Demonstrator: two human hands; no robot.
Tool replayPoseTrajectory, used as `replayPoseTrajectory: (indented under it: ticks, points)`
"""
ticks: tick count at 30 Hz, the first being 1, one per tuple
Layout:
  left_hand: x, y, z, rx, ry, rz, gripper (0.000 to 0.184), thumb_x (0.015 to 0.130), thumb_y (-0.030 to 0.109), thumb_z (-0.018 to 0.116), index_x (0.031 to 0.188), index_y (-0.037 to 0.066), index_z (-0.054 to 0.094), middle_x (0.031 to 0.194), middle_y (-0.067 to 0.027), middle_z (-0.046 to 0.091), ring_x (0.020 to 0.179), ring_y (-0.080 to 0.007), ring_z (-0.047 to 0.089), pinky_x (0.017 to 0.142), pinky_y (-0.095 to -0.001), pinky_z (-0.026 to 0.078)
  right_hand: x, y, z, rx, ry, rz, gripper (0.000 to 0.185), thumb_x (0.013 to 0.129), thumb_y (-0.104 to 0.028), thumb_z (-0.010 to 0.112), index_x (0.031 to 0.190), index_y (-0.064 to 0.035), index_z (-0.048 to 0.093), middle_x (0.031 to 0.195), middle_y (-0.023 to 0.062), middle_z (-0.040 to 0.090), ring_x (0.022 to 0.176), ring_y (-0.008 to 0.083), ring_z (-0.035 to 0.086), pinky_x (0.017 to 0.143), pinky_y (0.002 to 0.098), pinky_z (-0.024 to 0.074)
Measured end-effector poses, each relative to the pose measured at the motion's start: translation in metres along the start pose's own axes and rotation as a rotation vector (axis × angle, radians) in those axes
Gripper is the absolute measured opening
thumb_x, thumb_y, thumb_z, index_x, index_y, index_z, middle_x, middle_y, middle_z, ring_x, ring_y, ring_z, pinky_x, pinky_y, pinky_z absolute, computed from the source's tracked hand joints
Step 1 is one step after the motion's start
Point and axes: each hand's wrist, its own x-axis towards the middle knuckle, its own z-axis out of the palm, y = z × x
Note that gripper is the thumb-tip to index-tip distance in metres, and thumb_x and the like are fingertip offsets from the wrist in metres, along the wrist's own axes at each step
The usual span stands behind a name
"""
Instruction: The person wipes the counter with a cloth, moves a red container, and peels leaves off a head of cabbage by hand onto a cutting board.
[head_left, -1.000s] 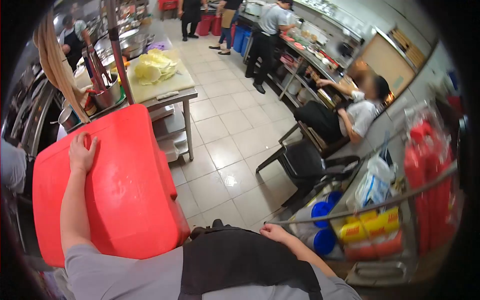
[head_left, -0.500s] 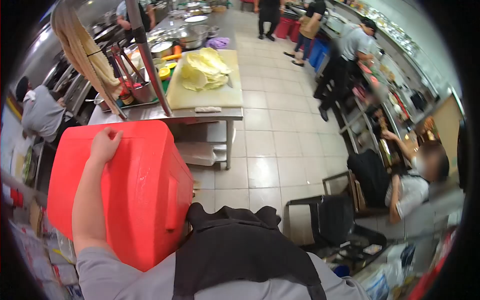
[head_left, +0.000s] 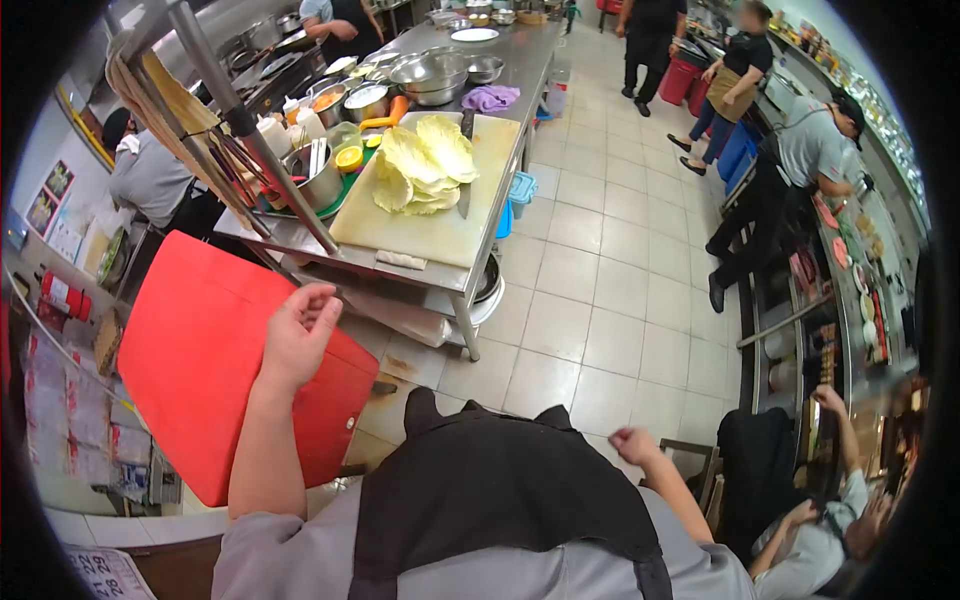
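Observation:
My left hand point(head_left: 303, 335) is raised over the right part of a large red container point(head_left: 215, 330), its fingers loosely curled with nothing between them. On the other side of my dark apron, my right hand point(head_left: 632, 445) hangs over the floor tiles, its fingers curled in; whether it holds anything is too small to tell. Beyond the red container stands a steel table point(head_left: 450, 292). On its cutting board point(head_left: 372, 238) lie pale yellow-green leaves point(head_left: 425, 165) and a knife point(head_left: 465, 200). A rolled cloth point(head_left: 401, 260) rests at the board's near edge.
Bowls, such as a steel one point(head_left: 430, 78), and a purple cloth point(head_left: 490, 98) sit farther along the table. A seated person point(head_left: 820, 535) is at the lower right. Others stand along the right counter, at the back and on the left. A pole point(head_left: 250, 125) rises at the table's corner.
The view has swung right and nearer the table. My left hand has come off the red container's top and moved right. My right hand, out of sight half a second ago, shows again.

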Motion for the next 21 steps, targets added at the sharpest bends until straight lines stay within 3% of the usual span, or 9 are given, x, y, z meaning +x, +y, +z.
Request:
replayPoseTrajectory:
  ticks: [5, 7, 10, 12, 13, 16, 19, 21]
  points:
    - [0.027, -0.001, 0.051, 0.037, 0.014, -0.085, 0.025, 0.097, 0.012, 0.065, 0.118, -0.001, 0.062, 0.097, -0.0012, 0.065, 0.086, -0.0066, 0.06, 0.078, -0.0222, 0.05, 0.086, -0.066, -0.115, 0.19, 0.098, -0.192, 0.032, 0.095, -0.031, 0.063, 0.088, -0.0011, 0.073, 0.073, 0.0073, 0.07, 0.068, 0.0155, 0.064, 0.066, 0.0329, 0.0512]
    - [0.049, -0.004, 0.074, 0.02, 0.016, -0.076, 0.025, 0.098, 0.011, 0.063, 0.121, 0.0, 0.062, 0.097, -0.0006, 0.065, 0.084, -0.0064, 0.06, 0.076, -0.0221, 0.05, 0.114, -0.092, -0.134, 0.19, 0.046, -0.208, 0.034, 0.094, -0.034, 0.063, 0.092, -0.0026, 0.074, 0.079, 0.014, 0.072, 0.074, 0.0226, 0.068, 0.074, 0.0369, 0.0535]
    - [0.087, -0.012, 0.114, 0.025, -0.09, -0.17, 0.026, 0.098, 0.012, 0.063, 0.121, -0.001, 0.062, 0.097, -0.0021, 0.066, 0.084, -0.0074, 0.061, 0.075, -0.0225, 0.051, 0.117, -0.138, -0.154, 0.181, 0.004, -0.303, 0.031, 0.095, -0.03, 0.063, 0.098, -0.0006, 0.072, 0.082, 0.014, 0.072, 0.076, 0.022, 0.067, 0.074, 0.0366, 0.0535]
    - [0.11, -0.023, 0.147, 0.231, -0.229, -0.196, 0.029, 0.097, 0.013, 0.064, 0.121, -0.002, 0.062, 0.094, -0.003, 0.067, 0.083, -0.0076, 0.062, 0.071, -0.0219, 0.051, 0.125, -0.145, -0.168, 0.109, -0.085, -0.263, 0.029, 0.095, -0.026, 0.063, 0.103, 0.001, 0.071, 0.087, 0.015, 0.072, 0.08, 0.0211, 0.067, 0.075, 0.0361, 0.0534]
    - [0.12, -0.024, 0.166, 0.175, -0.259, -0.291, 0.036, 0.093, 0.019, 0.068, 0.122, -0.002, 0.062, 0.101, -0.0094, 0.067, 0.092, -0.0173, 0.065, 0.078, -0.0298, 0.052, 0.132, -0.139, -0.176, 0.214, -0.179, -0.25, 0.029, 0.094, -0.025, 0.065, 0.105, 0.0015, 0.07, 0.089, 0.0153, 0.073, 0.084, 0.0213, 0.068, 0.077, 0.0354, 0.0535]
    - [0.143, -0.04, 0.219, 0.735, -0.051, 0.25, 0.041, 0.089, 0.023, 0.07, 0.121, -0.002, 0.062, 0.113, -0.017, 0.064, 0.107, -0.0305, 0.061, 0.088, -0.0407, 0.05, 0.147, -0.128, -0.207, 0.199, -0.174, -0.175, 0.03, 0.092, -0.023, 0.067, 0.108, 0.0017, 0.07, 0.091, 0.0147, 0.073, 0.085, 0.0212, 0.068, 0.078, 0.0353, 0.0535]
    - [0.163, -0.031, 0.249, 0.725, -0.257, 0.076, 0.046, 0.085, 0.027, 0.072, 0.12, -0.001, 0.062, 0.124, -0.0207, 0.059, 0.119, -0.0394, 0.052, 0.099, -0.0463, 0.044, 0.175, -0.111, -0.232, 0.101, -0.129, -0.089, 0.031, 0.09, -0.023, 0.069, 0.108, 0.0011, 0.07, 0.092, 0.017, 0.073, 0.082, 0.023, 0.069, 0.078, 0.0361, 0.0538]
    - [0.176, -0.027, 0.254, 0.486, -0.395, 0.153, 0.036, 0.088, 0.025, 0.071, 0.114, 0.001, 0.066, 0.111, -0.0162, 0.065, 0.109, -0.0346, 0.06, 0.093, -0.0427, 0.049, 0.197, -0.112, -0.25, 0.046, -0.089, -0.146, 0.028, 0.091, -0.023, 0.067, 0.106, 0.0008, 0.071, 0.089, 0.0186, 0.073, 0.08, 0.0242, 0.069, 0.076, 0.0368, 0.0541]
